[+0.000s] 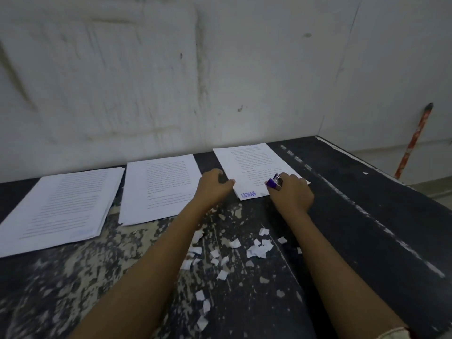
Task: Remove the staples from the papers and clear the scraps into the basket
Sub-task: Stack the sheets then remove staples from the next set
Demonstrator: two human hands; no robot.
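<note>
Three stacks of printed white papers lie on a dark worn table: a left stack (61, 206), a middle stack (159, 187) and a right stack (249, 165) with blue "LUNAS" lettering on its near edge. My left hand (212, 185) presses with curled fingers on the left near corner of the right stack. On that stack's right near corner rests my right hand (291, 192), holding a purple staple remover (275, 183). Several torn white paper scraps (234, 255) are scattered on the table between my forearms. No basket is in view.
A stained white wall stands right behind the papers. The table's right edge (381, 167) runs diagonally, with a pale scratched line along the top. A red-orange stick (413, 140) leans against the wall beyond that edge.
</note>
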